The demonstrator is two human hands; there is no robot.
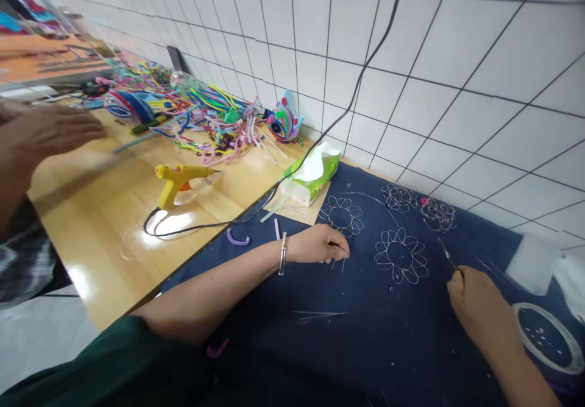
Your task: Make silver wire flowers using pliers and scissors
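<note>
The left hand (pixel 320 244) has its fingertips pressed together on thin silver wire (pixel 343 265); two short ends point toward the person. Nearer the person, straight silver wires (pixel 320 315) lie left to right, with open dark blue cloth (pixel 365 352) around. Between the hands I see one flat silver wire flower (pixel 401 240). The right hand (pixel 475 300) is closed around one slim, metal-tipped tool (pixel 448 254), pointing up-left.

head view | facing forward and down | near, above dark tabletop (pixel 379 334)
</note>
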